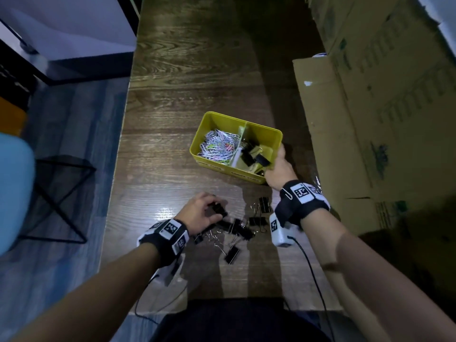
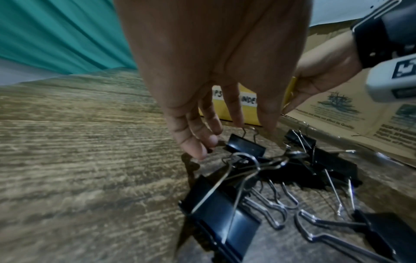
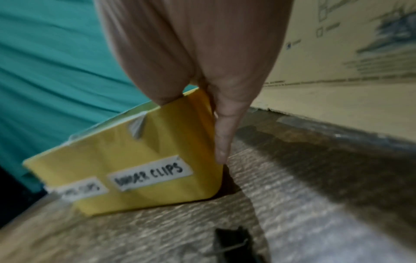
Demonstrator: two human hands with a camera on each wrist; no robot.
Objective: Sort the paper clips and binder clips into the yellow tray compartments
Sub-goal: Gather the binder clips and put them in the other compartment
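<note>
On the wooden table stands a yellow tray (image 1: pixel 217 166) with two compartments. Coloured paper clips (image 1: pixel 217 146) fill its left one, and black binder clips (image 1: pixel 251 154) lie in its right one. My right hand (image 1: pixel 274 161) grips the tray's near right corner; the right wrist view shows a finger running down the tray (image 3: pixel 157 142) wall beside the "BINDER CLIPS" label (image 3: pixel 150 176). Several loose binder clips (image 1: pixel 241 228) lie in a pile nearer to me. My left hand (image 1: pixel 214 209) curls over the pile's left end, fingers round one binder clip (image 1: pixel 223 214), also seen under the fingertips (image 2: pixel 245 147).
Tall cardboard boxes (image 1: pixel 370 119) stand along the table's right side, close to the tray. The table's left edge (image 1: pixel 118 169) drops to the floor, where a blue chair (image 1: pixel 14 188) and a black wire frame (image 1: pixel 61 198) stand. Bare wood stretches beyond the tray.
</note>
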